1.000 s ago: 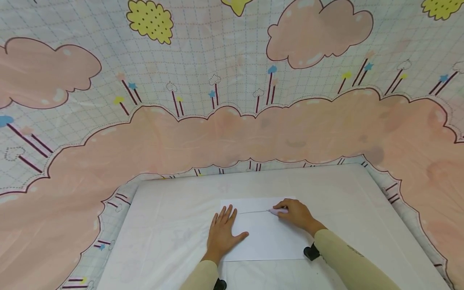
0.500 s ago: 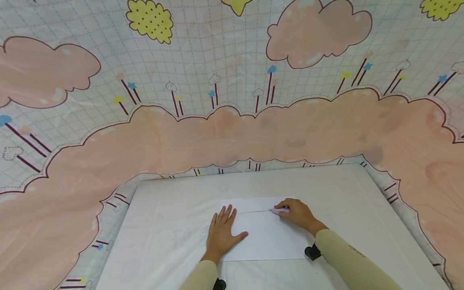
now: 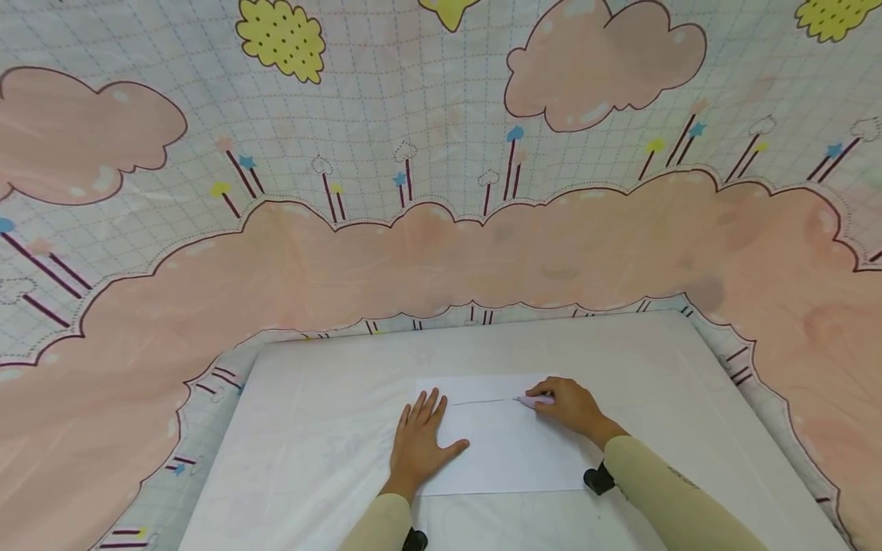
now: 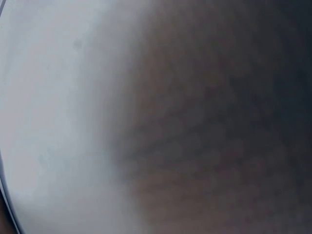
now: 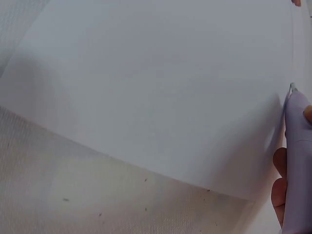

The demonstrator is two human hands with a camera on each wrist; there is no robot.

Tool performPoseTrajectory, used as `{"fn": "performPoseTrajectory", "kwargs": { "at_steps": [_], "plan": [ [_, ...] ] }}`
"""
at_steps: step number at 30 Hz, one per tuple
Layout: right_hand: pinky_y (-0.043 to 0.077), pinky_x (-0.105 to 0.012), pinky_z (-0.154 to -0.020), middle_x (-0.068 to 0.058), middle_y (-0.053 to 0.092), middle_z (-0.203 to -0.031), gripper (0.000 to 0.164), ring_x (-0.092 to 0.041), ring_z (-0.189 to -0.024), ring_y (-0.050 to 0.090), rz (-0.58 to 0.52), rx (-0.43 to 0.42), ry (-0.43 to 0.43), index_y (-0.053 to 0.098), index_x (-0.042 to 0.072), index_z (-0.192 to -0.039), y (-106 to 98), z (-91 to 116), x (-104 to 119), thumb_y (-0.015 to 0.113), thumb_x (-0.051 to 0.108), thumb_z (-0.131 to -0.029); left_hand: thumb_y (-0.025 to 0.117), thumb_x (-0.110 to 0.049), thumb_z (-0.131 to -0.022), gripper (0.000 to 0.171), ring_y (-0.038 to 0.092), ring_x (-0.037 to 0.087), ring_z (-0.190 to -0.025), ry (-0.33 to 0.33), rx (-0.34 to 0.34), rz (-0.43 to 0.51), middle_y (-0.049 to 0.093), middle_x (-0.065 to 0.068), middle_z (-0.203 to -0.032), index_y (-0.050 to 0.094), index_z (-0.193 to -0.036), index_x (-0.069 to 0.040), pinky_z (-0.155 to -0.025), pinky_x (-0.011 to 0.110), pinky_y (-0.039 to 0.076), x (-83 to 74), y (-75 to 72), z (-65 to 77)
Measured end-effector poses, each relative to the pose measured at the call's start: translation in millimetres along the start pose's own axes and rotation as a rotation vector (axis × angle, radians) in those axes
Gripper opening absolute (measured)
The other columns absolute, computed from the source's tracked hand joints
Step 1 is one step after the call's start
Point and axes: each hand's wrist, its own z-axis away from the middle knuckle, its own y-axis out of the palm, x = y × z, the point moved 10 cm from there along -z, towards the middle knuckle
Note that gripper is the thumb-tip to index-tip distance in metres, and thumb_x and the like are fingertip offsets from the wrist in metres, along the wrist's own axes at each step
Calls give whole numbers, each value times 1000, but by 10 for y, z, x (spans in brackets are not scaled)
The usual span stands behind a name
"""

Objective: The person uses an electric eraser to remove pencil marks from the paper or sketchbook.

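Lavender tool (image 5: 298, 170): pen-shaped, gripped in right grip (image 3: 572, 409) over upper part of paper sheet (image 3: 513, 451); pen or cutter, cannot tell.
Metal tip (image 5: 292, 87): at end of faint line (image 3: 482, 402); contact with sheet likely, too small to confirm.
Right grip: pinching lavender tool, fingers curled round body.
Left grip (image 3: 418, 444): spread, flat across left edge of sheet, thumb out over paper.
Faint line: between left grip and lavender tool; ink, crease or slit — too fine to tell.
Tool handling: probably light, stiff, smooth, slightly slippery; best taken just behind metal tip, off the metal.
Sheet handling: likely light, thin, easily slid or creased — best held with flat, wide pressure near an edge.
Tabletop (image 3: 331, 398): white-covered, under sheet.
Left wrist view: too blurred to read.
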Motion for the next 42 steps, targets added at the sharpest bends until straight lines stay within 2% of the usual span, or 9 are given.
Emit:
{"fn": "performPoseTrajectory", "kwargs": {
  "at_steps": [11, 25, 30, 34, 42],
  "plan": [
    [54, -45, -89, 1, 72, -106, 19, -19, -97, 64, -36, 12, -12, 78, 19, -103, 78, -58, 83, 76, 15, -84, 49, -80, -81, 95, 19, 23, -151, -7, 46, 3, 28, 0, -162, 38, -153, -18, -123, 47, 14, 3, 4, -23],
    [53, -46, -93, 0, 72, -109, 20, -21, -101, 65, -26, 23, -4, 77, 19, -104, 41, -21, 55, 75, 17, -84, 49, -80, -81, 94, 21, 22, -151, -10, 28, 4, 29, -1, -162, 39, -152, -19, -123, 46, 15, 0, -2, -14],
    [53, -46, -93, 0, 72, -109, 20, -21, -102, 65, -42, 18, -11, 77, 19, -103, 78, -1, 65, 75, 14, -84, 51, -79, -80, 95, 23, 24, -150, 10, 9, 4, 31, 0, -161, 41, -151, -17, -122, 47, 17, -5, -18, 9],
    [54, -46, -92, 0, 72, -109, 20, -22, -102, 65, -49, 17, -29, 77, 18, -103, 124, 18, 107, 75, 14, -84, 49, -81, -80, 96, 22, 23, -151, 15, 16, -6, 29, 0, -161, 39, -152, -18, -122, 46, 16, 4, 4, 34],
    [54, -47, -92, -1, 72, -110, 20, -24, -104, 66, -24, -2, 0, 77, 20, -103, 121, 96, 101, 76, 16, -84, 47, -83, -80, 98, 21, 23, -151, 23, 30, -38, 28, -1, -162, 37, -153, -18, -122, 47, 17, 35, 13, 76]
  ]
}}
